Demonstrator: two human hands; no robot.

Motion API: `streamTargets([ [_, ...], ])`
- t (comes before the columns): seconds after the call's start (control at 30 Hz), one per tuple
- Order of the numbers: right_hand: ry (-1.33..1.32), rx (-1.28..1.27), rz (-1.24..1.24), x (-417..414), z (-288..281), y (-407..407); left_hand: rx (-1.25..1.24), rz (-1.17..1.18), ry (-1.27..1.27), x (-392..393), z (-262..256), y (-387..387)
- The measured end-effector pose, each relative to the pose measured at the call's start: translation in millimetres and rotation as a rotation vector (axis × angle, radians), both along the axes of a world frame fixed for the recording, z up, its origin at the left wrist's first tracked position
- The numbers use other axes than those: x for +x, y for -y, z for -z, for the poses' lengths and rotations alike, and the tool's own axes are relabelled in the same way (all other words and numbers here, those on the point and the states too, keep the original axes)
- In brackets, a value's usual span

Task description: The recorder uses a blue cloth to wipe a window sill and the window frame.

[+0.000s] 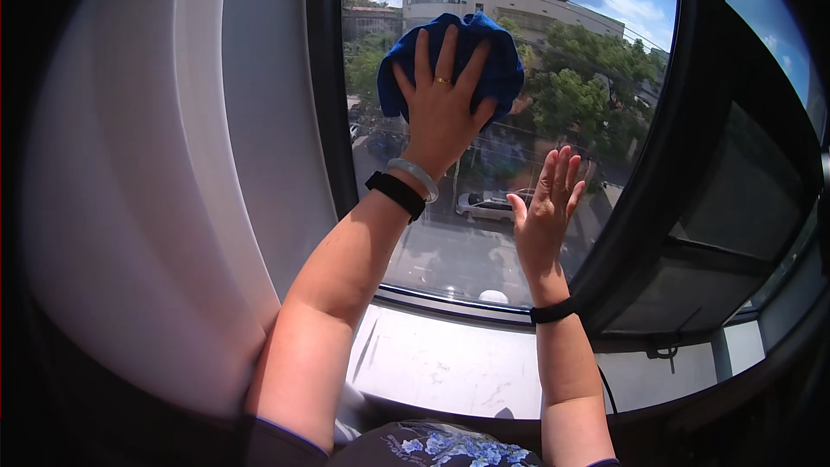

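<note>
My left hand (444,100) is spread over a blue cloth (502,71), pressing it against the window pane (473,246). The bunched cloth sticks out around the fingers, and its underside is hidden. A ring, a pale bangle (415,178) and a black wristband (397,196) are on that hand and wrist. Lower and to the right, my right hand (548,207) is raised before the same pane with nothing in it. Its thumb stands apart from the fingers, palm towards the glass; I cannot tell whether it touches. A black band circles that wrist too.
A dark window frame (655,136) borders the pane. Below it lies a white sill (447,357). A pale wall (266,71) rises at left. On the right is a dark-framed window section (739,194) with a handle (663,353). Trees, a building and a parked car show outside.
</note>
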State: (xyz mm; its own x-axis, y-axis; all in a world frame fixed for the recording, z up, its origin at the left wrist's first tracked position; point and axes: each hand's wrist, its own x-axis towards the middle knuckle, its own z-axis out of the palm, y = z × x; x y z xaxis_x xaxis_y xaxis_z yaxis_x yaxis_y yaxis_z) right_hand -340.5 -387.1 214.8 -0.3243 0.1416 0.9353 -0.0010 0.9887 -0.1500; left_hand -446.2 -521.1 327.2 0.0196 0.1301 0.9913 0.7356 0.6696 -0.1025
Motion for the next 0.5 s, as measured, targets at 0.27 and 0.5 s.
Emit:
streamTargets([
  [0.27, 0.001, -0.002, -0.001, 2, -2, 2, -0.167, 0.011, 0.046, 5, 83, 0],
  [0.5, 0.027, -0.001, 0.006, 3, -3, 0, -0.267, 0.039, 0.136, 7, 137, 7],
])
